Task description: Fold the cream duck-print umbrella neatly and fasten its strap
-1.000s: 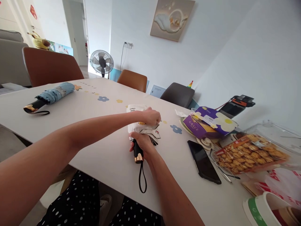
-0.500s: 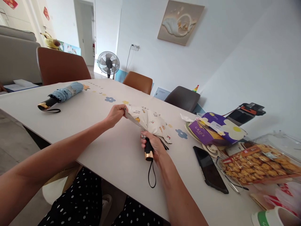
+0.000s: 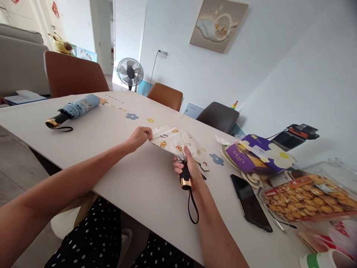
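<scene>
A cream folding umbrella (image 3: 178, 138) with small cartoon prints is held over the table, its canopy loose and partly spread. My right hand (image 3: 192, 165) wraps round the top of its black and gold handle, the thumb pressed on the fabric. From the handle's end hangs a black wrist strap. My left hand (image 3: 141, 137) pinches the canopy's edge and pulls a fold of cloth out to the left. At the far left lies a light blue folded umbrella (image 3: 80, 107), its black and gold handle towards me.
On the white table (image 3: 134, 193), at the right, are a black phone (image 3: 251, 203), glasses (image 3: 275, 216), a purple box (image 3: 258, 152), a clear box of cookies (image 3: 312, 197) and a white-green cup (image 3: 320, 258). Chairs (image 3: 76, 74) and a fan (image 3: 130, 72) stand beyond.
My right hand has shifted slightly right with the handle, and its thumb now lies on the fabric. The cloth between my hands is stretched wider and flatter. The left hand keeps its pinch.
</scene>
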A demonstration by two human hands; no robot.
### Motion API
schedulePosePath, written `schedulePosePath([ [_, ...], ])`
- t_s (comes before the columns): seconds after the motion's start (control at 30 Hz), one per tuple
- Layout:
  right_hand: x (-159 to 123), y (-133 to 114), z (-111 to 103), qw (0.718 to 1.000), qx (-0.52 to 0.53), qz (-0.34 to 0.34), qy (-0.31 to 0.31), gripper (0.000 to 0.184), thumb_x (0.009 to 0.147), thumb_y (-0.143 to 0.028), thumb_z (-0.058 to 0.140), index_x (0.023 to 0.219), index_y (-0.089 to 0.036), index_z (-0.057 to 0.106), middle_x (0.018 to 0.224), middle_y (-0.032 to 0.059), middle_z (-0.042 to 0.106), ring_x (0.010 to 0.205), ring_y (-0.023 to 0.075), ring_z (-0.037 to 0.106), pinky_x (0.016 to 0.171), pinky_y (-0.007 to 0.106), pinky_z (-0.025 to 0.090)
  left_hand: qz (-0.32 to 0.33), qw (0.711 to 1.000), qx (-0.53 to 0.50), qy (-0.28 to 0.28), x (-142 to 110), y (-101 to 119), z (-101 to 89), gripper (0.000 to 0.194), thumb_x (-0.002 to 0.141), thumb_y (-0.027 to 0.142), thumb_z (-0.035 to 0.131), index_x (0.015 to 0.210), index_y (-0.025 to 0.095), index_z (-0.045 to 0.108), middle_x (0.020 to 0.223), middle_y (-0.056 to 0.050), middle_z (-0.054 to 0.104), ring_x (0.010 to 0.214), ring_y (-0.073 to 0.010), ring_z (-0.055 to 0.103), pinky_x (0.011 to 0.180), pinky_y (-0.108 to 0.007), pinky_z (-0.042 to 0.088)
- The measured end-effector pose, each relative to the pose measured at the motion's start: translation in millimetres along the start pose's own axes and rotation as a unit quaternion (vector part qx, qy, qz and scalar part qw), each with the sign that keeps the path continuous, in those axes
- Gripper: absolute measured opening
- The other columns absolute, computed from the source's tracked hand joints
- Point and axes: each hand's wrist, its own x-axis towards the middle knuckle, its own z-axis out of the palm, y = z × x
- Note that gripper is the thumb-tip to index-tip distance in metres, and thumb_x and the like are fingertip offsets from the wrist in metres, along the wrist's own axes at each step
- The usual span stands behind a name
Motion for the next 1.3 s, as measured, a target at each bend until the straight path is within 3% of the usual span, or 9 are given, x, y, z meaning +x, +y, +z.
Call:
schedulePosePath([
  [0.27,-0.3,7.6,0.0,0.999,-0.019,-0.036,0.033,0.020,0.067,-0.020,0.063,0.069,-0.018,0.043,0.047,-0.0075,0.038,0.035,0.0033,0.032,0.031,0.014,0.029,-0.046,0.991,0.113,-0.055,2.4,-3.7,-7.1,0.019,0.050,0.008,0.036,0.048,0.017,0.053,0.059,-0.002,0.054,0.054,-0.0124,0.044,0.051,-0.025,0.030],
  [0.37,-0.4,11.1,0.8,0.996,-0.052,-0.043,0.060,0.021,0.065,-0.022,0.064,0.067,-0.019,0.043,0.043,-0.0081,0.034,0.035,0.0048,0.033,0.030,0.015,0.031,-0.038,0.993,0.108,0.003,0.1,0.2,-2.8,0.023,0.056,0.009,0.037,0.056,0.018,0.058,0.069,-0.002,0.060,0.068,-0.0155,0.053,0.062,-0.026,0.039],
  [0.47,1.2,14.6,1.4,0.992,-0.085,-0.058,0.076,0.020,0.063,-0.023,0.065,0.067,-0.018,0.046,0.042,-0.0072,0.036,0.034,0.0060,0.035,0.030,0.017,0.033,0.023,0.998,0.046,0.034,-8.4,12.8,16.3,0.023,0.068,0.015,0.039,0.072,0.020,0.062,0.087,-0.002,0.064,0.085,-0.0173,0.056,0.076,-0.028,0.041],
  [0.63,4.9,21.8,1.6,0.988,-0.129,-0.065,0.062,0.015,0.064,-0.026,0.062,0.065,-0.016,0.051,0.037,-0.0058,0.039,0.030,0.0075,0.036,0.028,0.019,0.032,0.088,0.995,-0.037,-0.040,-19.2,37.3,64.1,0.022,0.077,0.033,0.050,0.096,0.022,0.054,0.117,-0.005,0.054,0.109,-0.0210,0.047,0.095,-0.031,0.033],
  [0.73,3.7,23.2,2.4,0.986,-0.144,-0.065,0.045,0.013,0.065,-0.026,0.060,0.065,-0.016,0.052,0.037,-0.0049,0.042,0.029,0.0080,0.038,0.028,0.019,0.032,0.009,0.993,-0.119,-0.022,-11.4,45.4,83.3,0.039,0.074,0.041,0.057,0.106,0.022,0.048,0.124,-0.008,0.049,0.118,-0.0237,0.041,0.100,-0.034,0.029],
  [0.83,0.6,21.9,3.0,0.987,-0.142,-0.057,0.037,0.013,0.065,-0.025,0.059,0.064,-0.016,0.050,0.037,-0.0055,0.041,0.029,0.0076,0.037,0.029,0.019,0.033,-0.084,0.969,-0.230,-0.010,2.5,46.6,90.7,0.048,0.068,0.041,0.064,0.109,0.021,0.048,0.117,-0.010,0.055,0.112,-0.0252,0.048,0.094,-0.035,0.036],
  [1.07,-2.7,24.8,3.8,0.985,-0.166,-0.001,-0.035,0.019,0.070,-0.031,0.058,0.063,-0.017,0.047,0.039,-0.0044,0.044,0.030,0.0089,0.043,0.029,0.018,0.031,-0.240,0.848,-0.457,-0.119,16.7,36.4,79.3,0.035,0.062,0.025,0.069,0.092,0.011,0.058,0.080,-0.012,0.066,0.076,-0.0243,0.064,0.073,-0.036,0.052],
  [1.2,-1.4,29.4,6.8,0.985,-0.167,-0.008,-0.041,0.022,0.070,-0.036,0.062,0.070,-0.016,0.052,0.043,-0.0032,0.048,0.033,0.0099,0.046,0.031,0.020,0.038,-0.253,0.829,-0.493,-0.079,15.7,39.9,71.4,0.032,0.060,0.015,0.066,0.091,0.011,0.057,0.072,-0.009,0.066,0.070,-0.0232,0.064,0.071,-0.036,0.053],
  [1.3,-2.8,30.2,12.0,0.988,-0.141,-0.050,-0.030,0.029,0.067,-0.035,0.068,0.085,-0.014,0.059,0.066,0.0034,0.059,0.048,0.0146,0.058,0.036,0.026,0.049,-0.224,0.837,-0.498,-0.048,12.9,49.1,64.7,0.031,0.060,0.014,0.065,0.090,0.011,0.058,0.071,-0.009,0.066,0.070,-0.0225,0.064,0.071,-0.034,0.053],
])
